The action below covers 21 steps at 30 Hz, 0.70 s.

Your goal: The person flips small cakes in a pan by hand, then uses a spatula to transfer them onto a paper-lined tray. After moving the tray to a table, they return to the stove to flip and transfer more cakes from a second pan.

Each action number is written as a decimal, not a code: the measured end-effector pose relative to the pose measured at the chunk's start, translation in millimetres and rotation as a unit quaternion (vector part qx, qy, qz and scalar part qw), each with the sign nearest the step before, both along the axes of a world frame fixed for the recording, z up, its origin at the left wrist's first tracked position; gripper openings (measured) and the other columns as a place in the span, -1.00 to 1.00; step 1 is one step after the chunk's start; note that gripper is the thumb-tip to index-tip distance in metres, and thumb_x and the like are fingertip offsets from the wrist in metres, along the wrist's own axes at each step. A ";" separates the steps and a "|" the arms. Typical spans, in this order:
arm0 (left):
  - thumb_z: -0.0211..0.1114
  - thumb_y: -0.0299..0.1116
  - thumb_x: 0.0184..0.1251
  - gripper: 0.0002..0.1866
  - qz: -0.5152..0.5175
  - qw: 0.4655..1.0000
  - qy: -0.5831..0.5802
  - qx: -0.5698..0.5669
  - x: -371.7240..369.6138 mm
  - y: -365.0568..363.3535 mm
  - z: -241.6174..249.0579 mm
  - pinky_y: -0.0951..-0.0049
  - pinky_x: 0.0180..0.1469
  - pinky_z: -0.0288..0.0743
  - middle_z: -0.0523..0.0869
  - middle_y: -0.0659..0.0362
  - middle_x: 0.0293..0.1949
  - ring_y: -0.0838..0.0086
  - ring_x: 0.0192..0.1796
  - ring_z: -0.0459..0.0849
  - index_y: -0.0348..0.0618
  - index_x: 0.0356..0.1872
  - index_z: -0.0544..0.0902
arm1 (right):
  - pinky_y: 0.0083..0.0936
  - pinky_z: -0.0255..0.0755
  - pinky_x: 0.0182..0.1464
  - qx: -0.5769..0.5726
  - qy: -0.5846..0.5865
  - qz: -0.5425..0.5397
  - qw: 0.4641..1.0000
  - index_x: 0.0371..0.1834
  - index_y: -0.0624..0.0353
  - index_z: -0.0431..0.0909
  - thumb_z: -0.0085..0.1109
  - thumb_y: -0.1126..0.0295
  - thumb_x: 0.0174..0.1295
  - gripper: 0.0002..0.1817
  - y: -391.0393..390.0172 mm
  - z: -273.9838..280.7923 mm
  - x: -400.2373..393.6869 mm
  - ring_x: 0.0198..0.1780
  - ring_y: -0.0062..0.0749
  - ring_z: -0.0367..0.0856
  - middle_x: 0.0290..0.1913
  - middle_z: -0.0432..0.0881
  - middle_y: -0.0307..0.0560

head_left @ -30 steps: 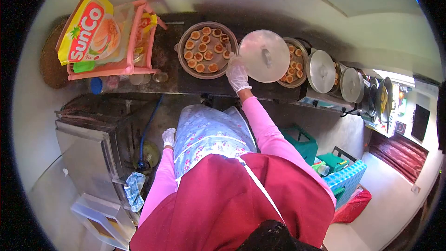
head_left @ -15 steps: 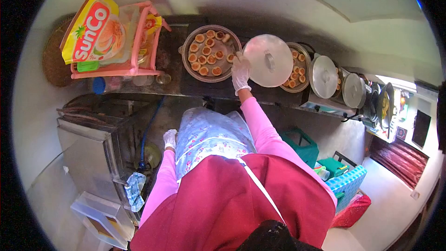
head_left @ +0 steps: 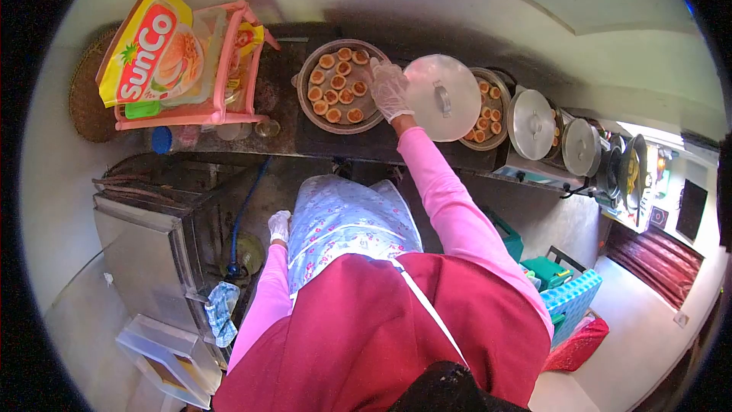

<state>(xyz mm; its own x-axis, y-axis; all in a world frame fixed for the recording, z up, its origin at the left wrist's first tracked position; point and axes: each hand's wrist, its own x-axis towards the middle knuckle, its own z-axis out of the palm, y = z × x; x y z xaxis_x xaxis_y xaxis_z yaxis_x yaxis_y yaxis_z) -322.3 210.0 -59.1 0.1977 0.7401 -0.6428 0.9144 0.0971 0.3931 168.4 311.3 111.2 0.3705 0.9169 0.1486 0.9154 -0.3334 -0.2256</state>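
Observation:
My right hand (head_left: 391, 91), in a clear plastic glove, reaches over the right side of a round pan (head_left: 306, 107) of small browned round pastries (head_left: 337, 82). Its fingers bend down beside the pastries. What they grip, if anything, is hidden, and the hand covers the pan's right edge. Just right of the hand, a round metal lid (head_left: 444, 111) with a handle leans against a second pan (head_left: 497, 137) of similar pastries. My left hand (head_left: 280, 226), gloved too, hangs low beside the flowered apron (head_left: 347, 210) with its fingers curled and nothing visible in them.
More lidded pans (head_left: 532, 123) line the counter to the right. On the left stand a pink rack (head_left: 221, 111), a SunCo pouch (head_left: 149, 49) and jars (head_left: 232, 132). A steel cabinet (head_left: 145, 252) is below. Green crates (head_left: 545, 271) sit on the floor at right.
My right hand has moved up and slightly left, from the pan's near right rim to over the pastries on its right side. My left hand stays low by the apron.

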 end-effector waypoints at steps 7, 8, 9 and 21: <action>0.13 -0.13 0.25 -0.68 0.037 0.999 -0.022 -0.015 -2.7 -7.0 -0.7 0.20 -0.01 0.47 0.75 0.02 -0.19 0.17 -0.04 0.67 -0.10 -0.30 0.75 | -0.15 0.50 -0.18 -0.044 -0.014 0.008 0.999 0.00 0.26 0.53 -0.02 0.41 0.20 -0.68 -31.2 -4.9 -4.3 -0.16 -0.04 0.63 -0.22 0.63 0.10; 0.13 -0.13 0.25 -0.68 0.017 1.000 -0.012 -0.009 -2.6 -6.8 -0.5 0.20 -0.01 0.47 0.75 0.02 -0.19 0.18 -0.04 0.67 -0.10 -0.29 0.75 | -0.15 0.49 -0.16 -0.065 -0.025 -0.006 0.998 -0.02 0.28 0.54 -0.01 0.40 0.20 -0.68 -34.7 -20.1 -3.7 -0.16 -0.02 0.62 -0.22 0.64 0.12; 0.12 -0.13 0.25 -0.68 0.012 1.000 -0.007 -0.010 -2.7 -6.7 -1.1 0.20 0.00 0.47 0.75 0.03 -0.19 0.18 -0.04 0.67 -0.10 -0.29 0.75 | -0.15 0.48 -0.13 -0.085 -0.036 -0.020 0.995 -0.03 0.30 0.55 0.00 0.39 0.21 -0.69 -35.6 -21.7 -4.5 -0.16 0.00 0.62 -0.22 0.64 0.13; 0.13 -0.14 0.23 -0.69 0.039 0.999 -0.036 -0.014 2.7 -0.7 5.0 0.15 -0.03 0.46 0.74 -0.01 -0.22 0.13 -0.07 0.67 -0.13 -0.32 0.74 | -0.22 0.46 0.05 0.204 0.300 -0.170 0.916 -0.15 0.26 0.68 0.18 0.29 0.16 -0.70 -18.2 -33.0 -10.0 -0.08 0.03 0.64 -0.15 0.69 0.16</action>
